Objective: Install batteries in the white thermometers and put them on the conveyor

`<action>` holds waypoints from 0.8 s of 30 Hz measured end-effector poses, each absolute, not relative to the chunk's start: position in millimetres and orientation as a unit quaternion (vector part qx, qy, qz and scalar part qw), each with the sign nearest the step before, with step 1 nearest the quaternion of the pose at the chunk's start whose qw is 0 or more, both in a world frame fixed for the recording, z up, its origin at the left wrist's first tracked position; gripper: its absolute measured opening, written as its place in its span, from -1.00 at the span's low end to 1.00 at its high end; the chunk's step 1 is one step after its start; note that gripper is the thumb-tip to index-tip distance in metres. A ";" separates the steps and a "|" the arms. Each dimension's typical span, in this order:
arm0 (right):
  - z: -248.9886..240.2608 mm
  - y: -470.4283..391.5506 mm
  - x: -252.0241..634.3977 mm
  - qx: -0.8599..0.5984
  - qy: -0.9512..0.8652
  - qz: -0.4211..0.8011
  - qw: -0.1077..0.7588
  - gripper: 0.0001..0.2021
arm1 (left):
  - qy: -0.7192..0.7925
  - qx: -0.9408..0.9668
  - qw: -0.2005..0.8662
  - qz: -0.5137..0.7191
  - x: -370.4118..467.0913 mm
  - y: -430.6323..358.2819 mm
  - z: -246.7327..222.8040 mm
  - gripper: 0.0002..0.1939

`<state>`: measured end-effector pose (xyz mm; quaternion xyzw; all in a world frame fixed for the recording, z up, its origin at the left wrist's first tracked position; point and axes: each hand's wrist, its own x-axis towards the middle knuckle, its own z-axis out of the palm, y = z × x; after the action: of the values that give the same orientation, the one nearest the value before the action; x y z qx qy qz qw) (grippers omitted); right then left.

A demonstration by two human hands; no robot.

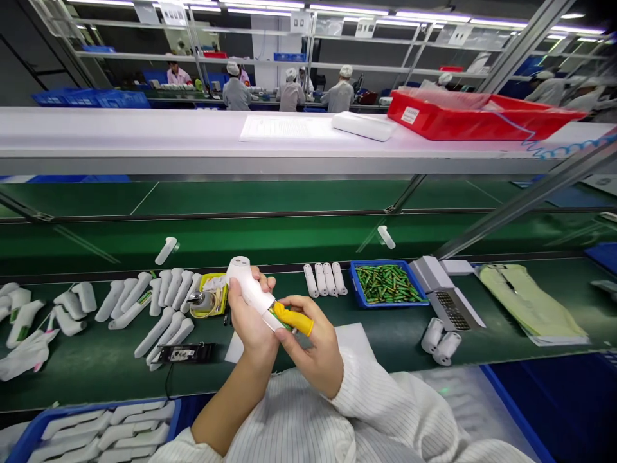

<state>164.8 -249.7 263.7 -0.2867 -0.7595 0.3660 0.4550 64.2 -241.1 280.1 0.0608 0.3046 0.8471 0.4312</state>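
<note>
My left hand (pixel 255 328) is wrapped round a white plastic device housing (pixel 251 286), held tilted above the bench. My right hand (pixel 315 344) is closed at the housing's lower end, with a yellow finger cot (pixel 294 317) over its index finger. A green piece shows at that end, mostly hidden by the fingers. A white sheet (pixel 357 339) lies on the bench beneath my hands. Left of them is a yellow tray (pixel 215 283) with a metal-topped bottle (pixel 201 301) and rubber bands. Several white housings (pixel 155 331) lie beyond it.
A blue tray (pixel 357 299) of green parts stands right of several white pieces (pixel 321 280). Two white cylindrical parts (pixel 447 348) lie near the front edge. A black device (pixel 187 353) with a cable is at left. Overhead, a shelf (pixel 183 138) carries a red bin (pixel 419 125).
</note>
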 end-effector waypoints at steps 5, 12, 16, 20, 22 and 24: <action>253.6 -238.2 173.9 -0.282 -0.795 0.336 0.420 -0.62 | 0.369 0.109 0.371 0.845 66.4 -236.8 280.3 -0.71; 250.2 -222.4 182.5 -0.320 -0.636 0.593 0.375 -0.70 | 0.372 0.254 0.563 0.692 53.1 -243.3 276.3 -0.62; 250.7 -223.0 179.4 -0.286 -0.549 0.682 0.389 -0.69 | 0.400 0.287 0.552 0.673 44.1 -243.8 274.5 -0.56; 254.3 -224.4 178.6 -0.253 -0.483 0.764 0.345 -0.64 | 0.333 0.334 0.572 0.671 36.0 -237.9 262.4 -0.49; 256.0 -224.5 181.7 -0.251 -0.484 0.773 0.323 -0.62 | 0.307 0.336 0.569 0.685 36.0 -232.8 253.3 -0.50; 256.5 -222.4 186.6 -0.271 -0.521 0.746 0.315 -0.61 | 0.296 0.318 0.576 0.693 40.2 -227.3 245.3 -0.50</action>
<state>186.6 -222.4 256.5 -0.2709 -0.5206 0.7459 0.3151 40.2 -227.3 245.3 0.3180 0.2956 0.6929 0.5757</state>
